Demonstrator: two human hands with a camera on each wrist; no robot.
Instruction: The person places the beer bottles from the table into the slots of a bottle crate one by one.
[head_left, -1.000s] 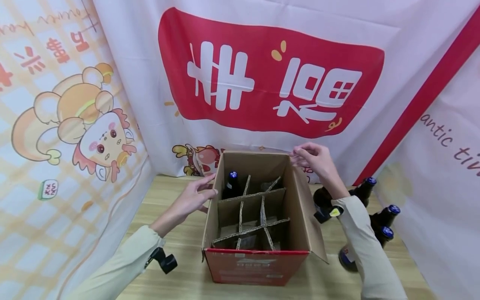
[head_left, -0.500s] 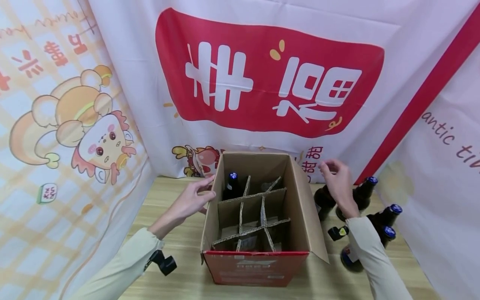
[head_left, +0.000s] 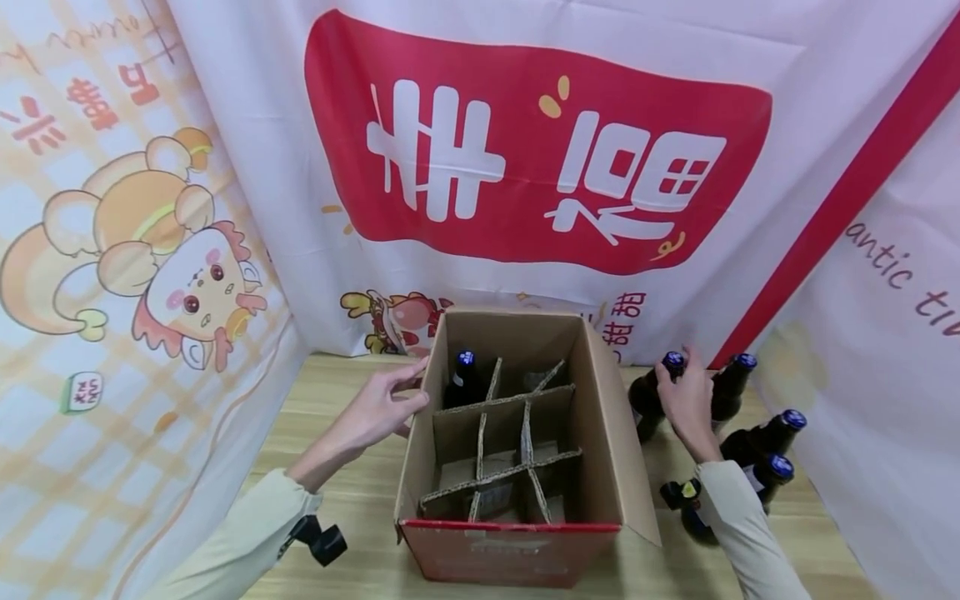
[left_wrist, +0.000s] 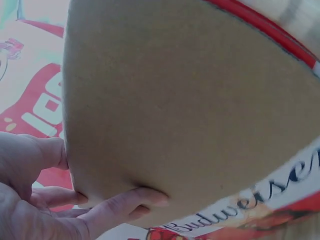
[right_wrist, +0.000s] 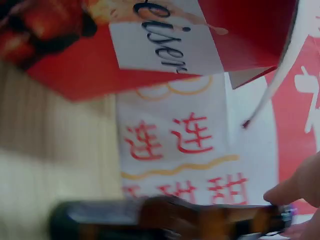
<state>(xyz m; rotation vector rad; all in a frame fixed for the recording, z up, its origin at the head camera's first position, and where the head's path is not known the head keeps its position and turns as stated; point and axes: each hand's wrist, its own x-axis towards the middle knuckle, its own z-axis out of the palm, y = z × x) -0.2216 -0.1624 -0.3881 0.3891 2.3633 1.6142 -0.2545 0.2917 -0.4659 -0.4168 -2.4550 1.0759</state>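
Observation:
A cardboard beer box (head_left: 517, 554) stands with its top side up, flaps spread and crossed cardboard dividers (head_left: 504, 478) inside. One dark beer bottle (head_left: 465, 383) with a blue cap sits in its far left compartment. My left hand (head_left: 378, 408) holds the box's left flap (left_wrist: 175, 100) near the far corner; in the left wrist view some fingertips press on the brown cardboard and another goes behind its edge. Right of the box, my right hand (head_left: 688, 400) has thumb and fingers at the neck of a standing beer bottle (head_left: 647, 404), also partly seen in the right wrist view.
Several more dark bottles with blue caps stand at the right, including a back one (head_left: 729, 387) and front ones (head_left: 772, 475) beside the right forearm. The right flap (head_left: 626, 450) leans outward toward them. Printed cloth (head_left: 525, 167) hangs behind the wooden table (head_left: 360, 517).
My right hand has left the box's far right corner and moved right and down to a bottle's neck. The left hand stays at the left flap. The view has shifted slightly.

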